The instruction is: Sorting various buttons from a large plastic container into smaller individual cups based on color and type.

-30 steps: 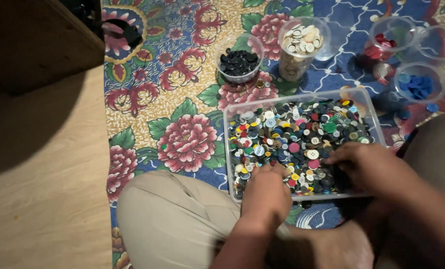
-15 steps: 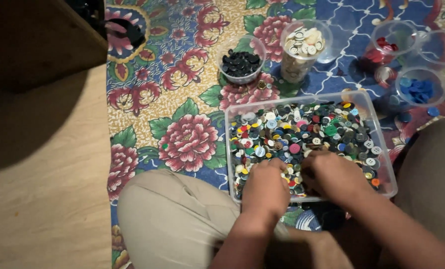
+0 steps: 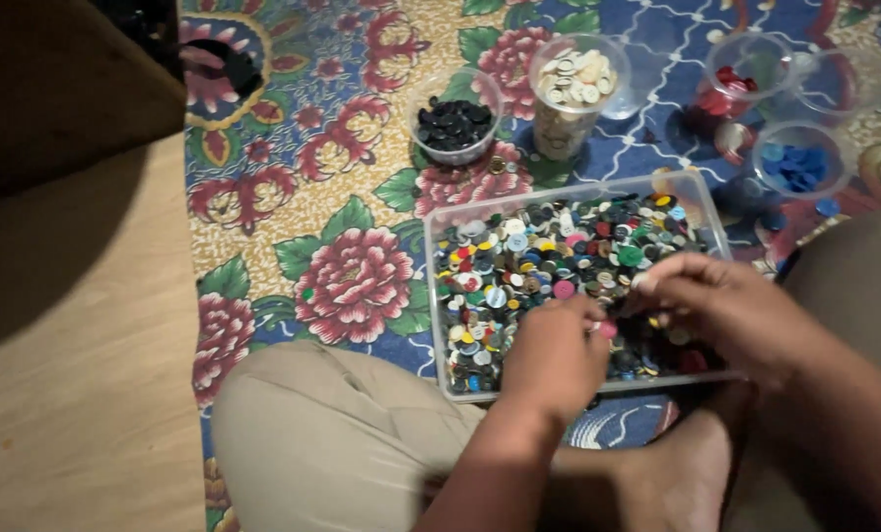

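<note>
clear plastic tray point(image 3: 439, 296), glossy buttons point(image 3: 529, 256)

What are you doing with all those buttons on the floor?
A person sits on a flowered mat with both hands in a clear tray full of mixed buttons. The left hand and right hand meet over the tray's near side, fingers pinched together. Behind it stand small cups: black buttons, white, red and blue.

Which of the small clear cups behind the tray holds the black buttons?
The low cup of black buttons, leftmost in the row. Beside it the taller cup holds white ones; those farther right hold red and blue.
</note>
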